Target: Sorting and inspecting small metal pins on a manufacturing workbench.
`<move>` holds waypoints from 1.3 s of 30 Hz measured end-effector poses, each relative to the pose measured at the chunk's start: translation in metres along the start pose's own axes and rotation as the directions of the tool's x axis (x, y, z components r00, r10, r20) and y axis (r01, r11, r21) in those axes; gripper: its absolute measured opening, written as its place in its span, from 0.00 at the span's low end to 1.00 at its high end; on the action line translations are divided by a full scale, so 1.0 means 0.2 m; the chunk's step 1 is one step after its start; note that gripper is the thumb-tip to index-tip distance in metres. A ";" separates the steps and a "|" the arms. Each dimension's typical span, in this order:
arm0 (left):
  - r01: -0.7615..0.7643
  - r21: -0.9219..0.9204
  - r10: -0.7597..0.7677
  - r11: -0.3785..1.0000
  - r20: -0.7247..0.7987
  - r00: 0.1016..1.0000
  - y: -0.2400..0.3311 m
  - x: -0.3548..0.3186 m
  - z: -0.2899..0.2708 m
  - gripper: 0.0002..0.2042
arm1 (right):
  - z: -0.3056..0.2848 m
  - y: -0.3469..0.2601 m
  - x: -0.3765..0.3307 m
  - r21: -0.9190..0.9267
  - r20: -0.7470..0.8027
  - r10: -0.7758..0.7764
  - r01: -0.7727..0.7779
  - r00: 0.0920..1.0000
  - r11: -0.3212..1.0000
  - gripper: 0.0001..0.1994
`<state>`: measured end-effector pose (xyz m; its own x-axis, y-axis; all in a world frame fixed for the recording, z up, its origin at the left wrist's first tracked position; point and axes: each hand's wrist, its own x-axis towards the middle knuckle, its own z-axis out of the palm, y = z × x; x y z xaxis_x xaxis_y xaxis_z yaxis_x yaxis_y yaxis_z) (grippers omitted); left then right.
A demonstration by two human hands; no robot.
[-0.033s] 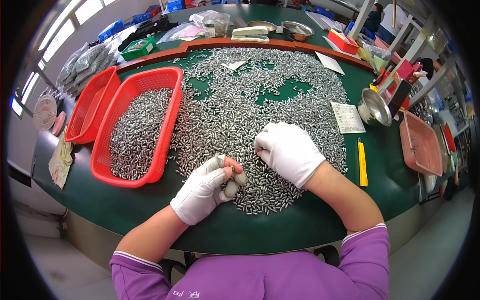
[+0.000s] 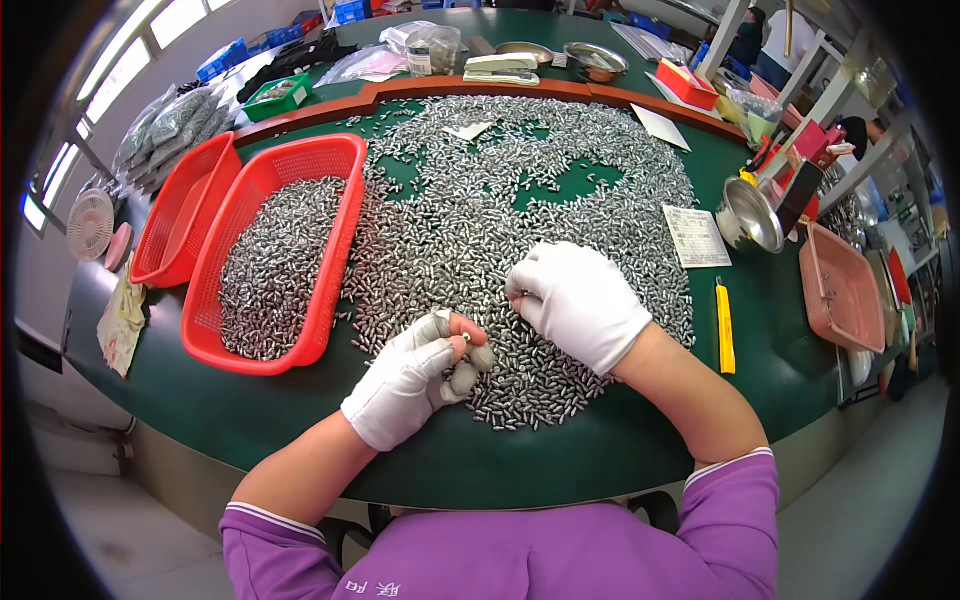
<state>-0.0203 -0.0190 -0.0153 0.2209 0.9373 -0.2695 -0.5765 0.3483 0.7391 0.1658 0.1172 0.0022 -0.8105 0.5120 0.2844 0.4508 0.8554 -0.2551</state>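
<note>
Small silvery spindle-shaped metal pieces [image 2: 460,235] cover much of the green table in a thick spread. My left hand [image 2: 405,378], in a white glove with thumb and forefinger tips bare, is curled over the spread's near edge. Its thumb and forefinger pinch a small metal piece [image 2: 467,338]; the other fingers are bent, and what lies under them is hidden. My right hand [image 2: 580,305], also gloved in white, hovers at or just over the pieces to the right. Its fingertips are drawn together, but the glove hides what they hold.
Left of the spread stands a red plastic basket [image 2: 350,215] of the same pieces, beside another red basket [image 2: 165,245]. To the right lie a yellow cutter knife [image 2: 725,330], a printed paper [image 2: 697,237] and a metal bowl [image 2: 750,215]. A wooden rail [image 2: 400,90] borders the back.
My right hand has shifted very slightly to the left and away from me. My left hand keeps its place, its fingers barely moved.
</note>
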 end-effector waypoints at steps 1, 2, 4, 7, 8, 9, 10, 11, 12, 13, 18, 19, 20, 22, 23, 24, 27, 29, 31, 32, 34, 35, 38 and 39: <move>-0.003 0.000 0.003 1.000 -0.001 1.000 0.00 0.00 0.01 0.11 | -0.01 0.00 0.00 0.061 -0.026 -0.007 0.009 1.000 0.998 0.04; 0.001 -0.010 -0.001 1.000 -0.005 1.000 0.00 0.00 0.02 0.12 | -0.03 -0.02 0.01 0.174 -0.024 -0.003 0.007 1.000 0.985 0.04; 0.005 -0.026 -0.005 1.000 -0.010 1.000 0.00 0.00 0.02 0.15 | -0.06 -0.05 0.01 0.368 0.006 0.020 -0.021 1.000 0.930 0.06; 0.002 -0.001 -0.002 1.000 -0.012 1.000 0.00 0.01 0.01 0.14 | -0.06 -0.07 0.01 0.507 -0.045 -0.005 0.027 0.999 0.861 0.05; 0.002 -0.001 -0.002 1.000 -0.013 1.000 0.00 0.01 0.01 0.14 | -0.06 -0.08 0.01 0.505 -0.078 -0.031 0.066 0.996 0.860 0.05; 0.002 -0.005 -0.003 1.000 -0.014 1.000 0.00 0.00 0.01 0.14 | -0.07 -0.09 0.01 0.439 -0.148 -0.095 0.152 0.984 0.885 0.05; 0.004 -0.009 -0.004 1.000 -0.015 1.000 0.00 0.00 0.01 0.13 | -0.08 -0.11 0.01 0.440 -0.147 -0.096 0.152 0.984 0.885 0.05; 0.004 -0.011 -0.004 1.000 -0.017 1.000 0.00 0.00 0.01 0.13 | -0.09 -0.12 0.01 0.366 -0.162 -0.141 0.192 0.977 0.911 0.05; 0.012 -0.008 -0.012 1.000 -0.012 1.000 0.00 0.01 0.01 0.12 | -0.09 -0.14 0.01 0.288 -0.174 -0.187 0.231 0.967 0.929 0.05; 0.021 -0.005 -0.021 1.000 -0.007 1.000 0.00 0.01 0.01 0.12 | -0.10 -0.15 0.01 0.269 -0.160 -0.198 0.236 0.967 0.934 0.05; -0.002 0.030 0.004 1.000 -0.046 0.999 0.00 0.00 0.03 0.11 | -0.06 -0.13 0.01 0.388 -0.183 -0.212 0.268 0.960 0.882 0.06; -0.007 0.048 0.009 0.999 -0.056 0.998 0.00 0.00 0.03 0.10 | -0.05 -0.11 0.01 0.441 -0.180 -0.185 0.247 0.966 0.863 0.06; -0.006 0.049 0.008 0.999 -0.053 0.999 0.00 0.01 0.02 0.10 | -0.04 -0.10 0.01 0.413 -0.182 -0.135 0.200 0.974 0.888 0.07; -0.017 0.075 0.020 0.997 -0.042 0.999 0.00 0.01 0.01 0.10 | -0.01 -0.05 0.01 0.221 -0.181 -0.106 0.145 0.978 0.965 0.08; -0.017 0.076 0.020 0.997 -0.043 0.999 -0.01 0.01 0.01 0.10 | 0.01 -0.03 0.00 0.135 -0.063 -0.046 0.054 0.997 0.989 0.11; -0.020 0.070 0.024 0.997 -0.053 0.998 -0.01 0.01 0.01 0.10 | 0.04 -0.02 -0.01 0.093 -0.007 -0.046 0.047 0.999 0.995 0.11; -0.029 0.068 0.032 0.997 -0.053 0.998 -0.01 0.01 0.01 0.11 | 0.06 -0.02 -0.01 0.020 0.058 -0.023 0.022 0.998 1.000 0.09; -0.035 0.071 0.038 0.997 -0.045 0.998 -0.02 0.01 0.01 0.12 | 0.06 -0.03 -0.01 -0.031 0.076 -0.021 0.024 0.997 0.999 0.06; -0.033 0.061 0.035 0.998 -0.039 0.999 -0.01 0.01 0.01 0.11 | 0.05 -0.03 0.00 -0.031 0.056 -0.026 0.028 0.998 0.999 0.05; -0.032 0.062 0.035 0.998 -0.038 0.999 -0.01 0.01 0.00 0.11 | 0.05 -0.03 0.00 -0.031 0.037 -0.031 0.033 0.999 0.999 0.04; -0.038 0.017 0.038 0.999 -0.006 0.999 -0.01 0.01 0.00 0.12 | 0.04 -0.03 0.01 0.068 -0.064 -0.061 0.066 0.996 0.996 0.04; -0.038 0.017 0.038 0.999 -0.007 0.999 0.00 0.01 0.01 0.12 | 0.03 -0.03 0.01 0.162 -0.167 -0.080 0.107 0.983 0.981 0.03; -0.023 -0.026 0.022 0.999 -0.014 1.000 0.01 0.01 0.02 0.13 | -0.02 -0.08 0.01 0.465 -0.141 -0.025 0.089 0.990 0.881 0.06; -0.036 -0.049 0.036 0.998 0.009 0.999 -0.01 0.02 0.01 0.13 | -0.03 -0.09 0.00 0.645 -0.073 0.021 0.031 0.997 0.764 0.07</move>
<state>-0.0176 -0.0164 -0.0163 0.2072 0.9492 -0.2369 -0.6221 0.3147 0.7169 0.1591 0.1018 0.0128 -0.7712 0.5346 0.3457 0.0780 0.6183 -0.7820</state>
